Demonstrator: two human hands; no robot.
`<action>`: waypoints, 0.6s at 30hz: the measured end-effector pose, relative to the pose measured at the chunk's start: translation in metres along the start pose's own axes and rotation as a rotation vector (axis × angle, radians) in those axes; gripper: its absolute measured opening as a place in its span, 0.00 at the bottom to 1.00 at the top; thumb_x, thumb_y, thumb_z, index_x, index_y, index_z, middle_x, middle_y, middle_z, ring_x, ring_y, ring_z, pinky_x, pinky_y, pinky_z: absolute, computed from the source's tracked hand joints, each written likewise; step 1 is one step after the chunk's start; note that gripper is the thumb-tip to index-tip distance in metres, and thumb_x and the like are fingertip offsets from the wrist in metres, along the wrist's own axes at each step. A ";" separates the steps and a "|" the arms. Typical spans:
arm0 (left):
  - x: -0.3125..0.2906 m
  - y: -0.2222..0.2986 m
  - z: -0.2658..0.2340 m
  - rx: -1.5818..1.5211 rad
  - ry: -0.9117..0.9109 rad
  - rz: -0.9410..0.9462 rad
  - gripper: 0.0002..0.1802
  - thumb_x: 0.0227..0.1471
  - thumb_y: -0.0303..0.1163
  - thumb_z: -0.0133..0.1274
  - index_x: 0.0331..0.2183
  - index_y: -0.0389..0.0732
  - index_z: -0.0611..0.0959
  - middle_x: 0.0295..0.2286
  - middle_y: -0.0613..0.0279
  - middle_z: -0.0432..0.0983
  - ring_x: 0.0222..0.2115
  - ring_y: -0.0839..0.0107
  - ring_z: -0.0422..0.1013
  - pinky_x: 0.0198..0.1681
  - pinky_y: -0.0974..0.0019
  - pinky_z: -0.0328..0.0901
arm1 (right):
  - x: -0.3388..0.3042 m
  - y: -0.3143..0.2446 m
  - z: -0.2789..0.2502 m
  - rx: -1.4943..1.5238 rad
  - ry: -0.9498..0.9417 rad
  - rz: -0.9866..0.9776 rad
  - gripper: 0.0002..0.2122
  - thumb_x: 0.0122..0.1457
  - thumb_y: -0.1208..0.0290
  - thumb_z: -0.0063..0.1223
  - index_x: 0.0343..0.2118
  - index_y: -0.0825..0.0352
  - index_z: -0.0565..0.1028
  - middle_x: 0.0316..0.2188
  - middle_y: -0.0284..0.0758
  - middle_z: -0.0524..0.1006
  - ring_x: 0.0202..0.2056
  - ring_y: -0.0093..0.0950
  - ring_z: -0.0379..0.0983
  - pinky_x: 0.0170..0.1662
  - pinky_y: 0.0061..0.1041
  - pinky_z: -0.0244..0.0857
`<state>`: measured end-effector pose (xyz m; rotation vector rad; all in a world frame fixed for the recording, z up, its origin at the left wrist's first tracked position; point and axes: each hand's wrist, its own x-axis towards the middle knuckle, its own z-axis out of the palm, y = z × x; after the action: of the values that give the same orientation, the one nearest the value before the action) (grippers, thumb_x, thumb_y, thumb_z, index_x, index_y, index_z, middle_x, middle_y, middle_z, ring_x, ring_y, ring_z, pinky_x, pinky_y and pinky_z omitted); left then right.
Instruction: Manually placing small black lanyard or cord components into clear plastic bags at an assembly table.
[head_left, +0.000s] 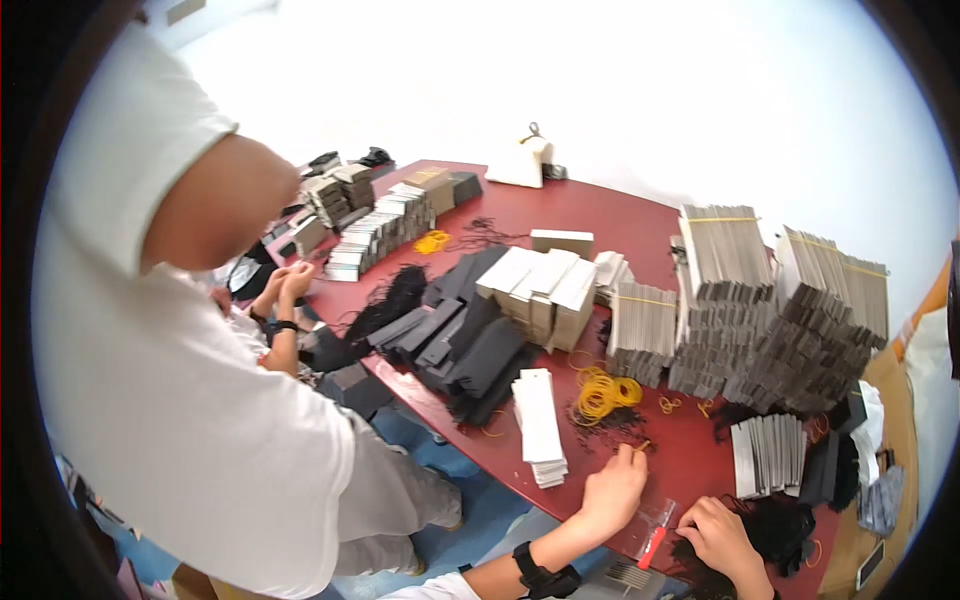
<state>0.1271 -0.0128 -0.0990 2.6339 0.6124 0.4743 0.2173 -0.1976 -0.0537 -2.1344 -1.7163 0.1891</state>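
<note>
My left hand [614,492], with a black band on its wrist, is over the near edge of the red table. Its fingers are bent together, and a small yellow rubber band [643,446] shows at the fingertips; whether they hold it is unclear. My right hand [718,536] is closed beside a heap of black strings [775,530], its fingertips pressed together; what they hold is too small to make out. Between the hands lies a clear plastic piece [660,514] with a red strip [651,547]. Left of my left hand is a stack of white cards [540,425].
Yellow rubber bands [606,396] lie mid-table. Banded grey card stacks [725,250] rise at the right, with a smaller row [768,456] nearer. Black flat pieces [470,350] and white boxes [540,290] fill the middle. A person in white [220,420] stands left; another's hands [285,290] are beyond.
</note>
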 end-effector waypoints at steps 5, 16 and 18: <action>-0.008 0.002 -0.005 -0.180 0.106 0.048 0.08 0.53 0.31 0.49 0.34 0.39 0.69 0.31 0.55 0.68 0.33 0.57 0.72 0.28 0.54 0.69 | 0.013 -0.029 -0.014 0.231 0.217 -0.082 0.05 0.58 0.74 0.49 0.34 0.70 0.70 0.25 0.36 0.72 0.26 0.26 0.70 0.29 0.23 0.63; -0.022 0.002 -0.026 -0.927 0.005 -0.041 0.03 0.52 0.23 0.55 0.31 0.34 0.79 0.25 0.63 0.76 0.26 0.77 0.72 0.32 0.73 0.67 | 0.019 -0.060 -0.022 1.218 0.352 0.342 0.10 0.60 0.81 0.44 0.45 0.71 0.66 0.29 0.34 0.73 0.32 0.18 0.70 0.37 0.17 0.64; -0.031 0.003 -0.031 -1.148 -0.056 -0.178 0.06 0.51 0.25 0.58 0.33 0.36 0.79 0.24 0.64 0.77 0.26 0.81 0.71 0.30 0.74 0.67 | 0.013 -0.057 -0.013 1.242 0.417 0.342 0.10 0.59 0.82 0.46 0.44 0.71 0.67 0.28 0.34 0.72 0.32 0.19 0.70 0.37 0.17 0.64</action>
<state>0.0893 -0.0207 -0.0779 1.4851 0.3682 0.4881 0.1734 -0.1782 -0.0185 -1.3174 -0.6250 0.6435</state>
